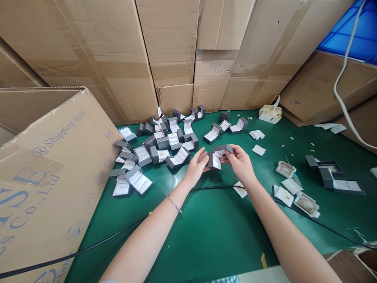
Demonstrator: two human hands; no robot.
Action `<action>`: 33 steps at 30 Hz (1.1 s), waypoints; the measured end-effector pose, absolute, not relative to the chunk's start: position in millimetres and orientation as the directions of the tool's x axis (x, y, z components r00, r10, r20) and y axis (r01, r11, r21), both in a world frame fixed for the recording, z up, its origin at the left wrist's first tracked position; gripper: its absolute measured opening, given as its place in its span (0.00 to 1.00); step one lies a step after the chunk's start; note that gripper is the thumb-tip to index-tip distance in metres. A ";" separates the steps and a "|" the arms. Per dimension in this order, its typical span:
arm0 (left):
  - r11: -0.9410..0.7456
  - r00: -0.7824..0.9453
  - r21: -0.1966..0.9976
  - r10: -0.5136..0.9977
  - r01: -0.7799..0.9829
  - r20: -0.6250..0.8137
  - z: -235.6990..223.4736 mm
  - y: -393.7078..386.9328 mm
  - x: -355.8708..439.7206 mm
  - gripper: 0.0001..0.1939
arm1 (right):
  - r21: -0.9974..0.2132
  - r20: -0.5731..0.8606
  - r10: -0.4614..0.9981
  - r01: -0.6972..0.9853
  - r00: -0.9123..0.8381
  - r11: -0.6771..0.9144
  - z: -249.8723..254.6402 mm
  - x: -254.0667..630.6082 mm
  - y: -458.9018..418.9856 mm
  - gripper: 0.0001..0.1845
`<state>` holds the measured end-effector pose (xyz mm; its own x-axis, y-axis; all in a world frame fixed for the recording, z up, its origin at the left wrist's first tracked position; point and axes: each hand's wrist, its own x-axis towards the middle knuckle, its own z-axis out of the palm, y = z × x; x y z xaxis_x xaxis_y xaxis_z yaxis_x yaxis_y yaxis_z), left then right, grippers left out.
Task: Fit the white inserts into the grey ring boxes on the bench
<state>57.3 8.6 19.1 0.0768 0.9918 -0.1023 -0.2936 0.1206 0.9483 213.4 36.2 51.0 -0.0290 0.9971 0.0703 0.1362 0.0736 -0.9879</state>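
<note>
Both my hands hold one small grey jewellery box (218,155) with a white lining, open, just above the green table (206,232). My left hand (196,165) grips its left side, fingers curled round it. My right hand (239,161) pinches the lid and right side. A heap of the same open grey boxes (165,143) lies just beyond my left hand, spreading left toward the big carton. A silver bracelet (174,203) is on my left wrist.
A large printed carton (50,173) stands at the left. Stacked cartons (176,55) wall the back. White inserts and cards (294,188) and larger dark boxes (335,177) lie at the right. A black cable (123,230) crosses the table under my arms. A white cable (343,78) hangs at right.
</note>
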 end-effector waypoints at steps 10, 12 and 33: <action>0.222 0.182 0.817 0.973 -0.532 -0.145 21.3 10.5 54.0 0.19 | -0.990 -0.006 1.000 0.142 0.001 -0.006 52.6 209.8 31.8 0.33; 0.192 0.096 0.821 0.981 -0.537 -0.166 20.1 12.4 55.5 0.19 | -0.969 -0.011 1.000 0.247 -0.001 -0.011 51.4 211.8 32.6 0.26; 0.002 -0.060 0.945 0.998 -0.328 -0.023 14.9 13.9 61.5 0.19 | -0.707 0.354 0.922 0.599 -0.160 0.376 42.9 201.0 25.6 0.06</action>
